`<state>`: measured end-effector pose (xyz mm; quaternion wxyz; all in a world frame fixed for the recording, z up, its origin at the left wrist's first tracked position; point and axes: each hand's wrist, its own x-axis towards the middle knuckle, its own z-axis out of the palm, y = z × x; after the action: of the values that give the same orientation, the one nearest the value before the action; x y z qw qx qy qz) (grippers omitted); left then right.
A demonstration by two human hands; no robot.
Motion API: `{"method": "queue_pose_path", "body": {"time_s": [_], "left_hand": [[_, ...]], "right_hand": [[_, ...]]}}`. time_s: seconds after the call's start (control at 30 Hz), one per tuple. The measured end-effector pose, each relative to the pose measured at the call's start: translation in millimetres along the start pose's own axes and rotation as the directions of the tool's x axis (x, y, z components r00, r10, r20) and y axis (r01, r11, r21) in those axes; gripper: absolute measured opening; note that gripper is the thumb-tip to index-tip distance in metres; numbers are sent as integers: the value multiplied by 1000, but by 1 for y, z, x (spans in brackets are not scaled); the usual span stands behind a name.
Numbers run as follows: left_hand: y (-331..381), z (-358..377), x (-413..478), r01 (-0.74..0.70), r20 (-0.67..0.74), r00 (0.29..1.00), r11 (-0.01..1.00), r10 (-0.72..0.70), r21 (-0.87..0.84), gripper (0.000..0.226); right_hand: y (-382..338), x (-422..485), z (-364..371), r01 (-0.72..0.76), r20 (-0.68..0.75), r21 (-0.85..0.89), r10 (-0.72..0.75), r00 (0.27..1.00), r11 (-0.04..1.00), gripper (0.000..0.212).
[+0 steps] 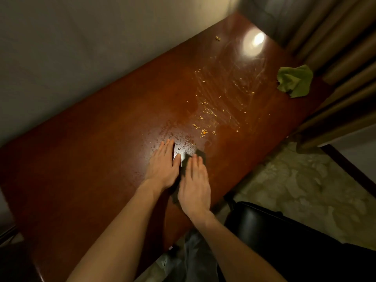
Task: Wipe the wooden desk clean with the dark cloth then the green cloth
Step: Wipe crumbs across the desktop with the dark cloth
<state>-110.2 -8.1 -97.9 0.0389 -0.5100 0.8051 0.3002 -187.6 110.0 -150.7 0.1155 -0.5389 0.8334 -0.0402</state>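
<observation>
The wooden desk (pixel 91 139) runs diagonally from lower left to upper right. My right hand (pixel 195 184) lies flat with straight fingers on the dark cloth (pixel 200 154), which shows only past my fingertips and between my hands. My left hand (pixel 162 165) rests flat on the wood right beside it, fingers straight. Beyond the hands lie several small yellow-orange crumbs (pixel 203 132) and wet smears (pixel 230 94). The crumpled green cloth (pixel 295 81) sits at the desk's far right edge, well away from both hands.
A pale wall borders the desk's far long side. Curtains (pixel 335 47) hang past the right end. A black chair (pixel 284 237) stands at the near edge over a patterned floor (pixel 295 176). A bright lamp reflection (pixel 254 43) glares on the far end.
</observation>
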Motion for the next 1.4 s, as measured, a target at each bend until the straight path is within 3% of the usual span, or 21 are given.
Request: {"method": "queue_pose_path", "body": {"time_s": [0.07, 0.17, 0.27, 0.43, 0.63, 0.77, 0.87, 0.93, 1.1, 1.17, 1.27, 1.4], "left_hand": [[-1, -2, 0, 10, -43, 999, 1000, -10, -11, 62], [-4, -6, 4, -27, -80, 996, 998, 31, 55, 59], [-13, -2, 11, -93, -60, 993, 982, 104, 162, 58], [-30, 8, 17, -139, -36, 987, 943, 158, 304, 62], [-30, -1, 22, -153, 73, 988, 932, 137, 330, 68], [-27, -6, 23, -135, 134, 986, 940, 97, 314, 68], [-14, -6, 24, -79, 141, 989, 957, 41, 280, 68], [-7, -8, 24, -49, 139, 990, 964, 12, 263, 68], [12, -10, 25, -9, 122, 992, 957, -27, 289, 68], [18, -8, 24, 2, 127, 991, 962, -38, 275, 69], [24, -4, 22, 23, 141, 988, 966, -62, 258, 69], [27, 3, 21, 36, 76, 995, 962, -58, 269, 69]], "right_hand": [[2, 13, -4, 231, 31, -10, -231, 972, 973, 67], [22, 49, -18, 516, 54, -60, -514, 856, 854, 64], [48, 95, -31, 653, 117, 15, -650, 751, 757, 63], [79, 157, -41, 726, 155, 4, -718, 679, 687, 62], [95, 197, -60, 736, 206, -78, -711, 672, 672, 62], [86, 183, -62, 737, 205, -103, -711, 672, 667, 62], [86, 150, -51, 797, 226, -67, -768, 598, 601, 62], [88, 125, -44, 798, 217, -40, -775, 594, 601, 62], [97, 69, -33, 696, 164, -18, -684, 711, 718, 63], [105, 48, -28, 575, 98, -8, -572, 815, 818, 62], [112, 30, -23, 164, -30, 35, -163, 986, 986, 64], [102, 36, -24, -272, -81, 60, 276, 958, 960, 75]]}}
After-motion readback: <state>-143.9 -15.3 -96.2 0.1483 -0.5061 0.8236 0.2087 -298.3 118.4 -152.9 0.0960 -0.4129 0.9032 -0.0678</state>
